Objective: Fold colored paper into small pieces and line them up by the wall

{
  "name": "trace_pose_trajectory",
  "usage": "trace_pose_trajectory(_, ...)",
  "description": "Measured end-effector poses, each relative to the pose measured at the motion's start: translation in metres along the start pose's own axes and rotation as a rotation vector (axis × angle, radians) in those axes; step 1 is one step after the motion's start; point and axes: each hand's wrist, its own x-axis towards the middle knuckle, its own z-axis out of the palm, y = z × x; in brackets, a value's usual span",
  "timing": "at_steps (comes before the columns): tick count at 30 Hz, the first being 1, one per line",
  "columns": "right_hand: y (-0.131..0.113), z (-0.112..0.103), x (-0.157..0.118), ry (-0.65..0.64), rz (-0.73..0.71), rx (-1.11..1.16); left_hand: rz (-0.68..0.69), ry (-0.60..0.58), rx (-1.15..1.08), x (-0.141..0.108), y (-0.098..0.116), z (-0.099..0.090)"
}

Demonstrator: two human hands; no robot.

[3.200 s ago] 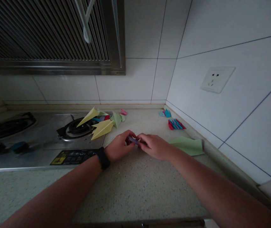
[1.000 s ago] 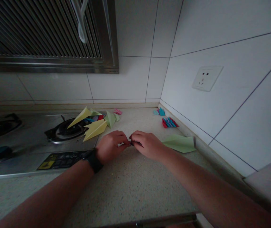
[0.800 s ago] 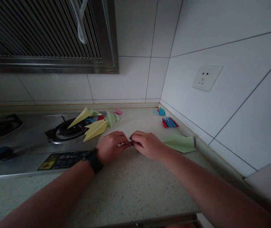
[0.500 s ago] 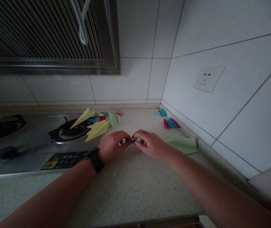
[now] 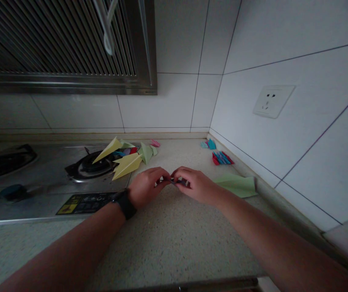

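Observation:
Between my fingertips is a small dark piece of folded paper (image 5: 173, 181), mostly covered by the fingers. My left hand (image 5: 149, 184), with a black watch on its wrist, pinches one end of it. From the other side my right hand (image 5: 193, 184) pinches it, so the two hands nearly touch just above the counter. A pale green sheet of paper (image 5: 237, 185) lies beyond my right forearm. To the left of my hands, a yellow folded paper plane (image 5: 128, 165) rests partly on the stove.
The gas stove (image 5: 46, 166) with its burner (image 5: 93, 164) is at left, under the range hood (image 5: 70, 85). Red and blue folded papers (image 5: 222, 157) and smaller blue ones (image 5: 211, 144) lie by the right wall. A wall socket (image 5: 273, 101) is above.
The view has shifted slightly, so everything sits a little further right. Both hands still pinch the dark paper, and a bit more of it shows by the right fingers.

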Motion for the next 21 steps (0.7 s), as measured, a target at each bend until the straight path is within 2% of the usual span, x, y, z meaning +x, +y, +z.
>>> trace_pose_trajectory(8, 0.0036, 0.0012, 0.0023, -0.024, -0.069, 0.021, -0.004, -0.023, -0.005, 0.0, 0.0024, -0.0002)
trace_pose_trajectory(14, 0.0029, 0.002, 0.0023, -0.022, -0.064, 0.043, -0.011, -0.034, -0.015, -0.0007, 0.0025, 0.0017)
trace_pose_trajectory(21, 0.0013, -0.002, 0.0002, -0.048, -0.057, -0.034, 0.007, -0.027, -0.021, -0.0014, 0.0006, 0.0026)
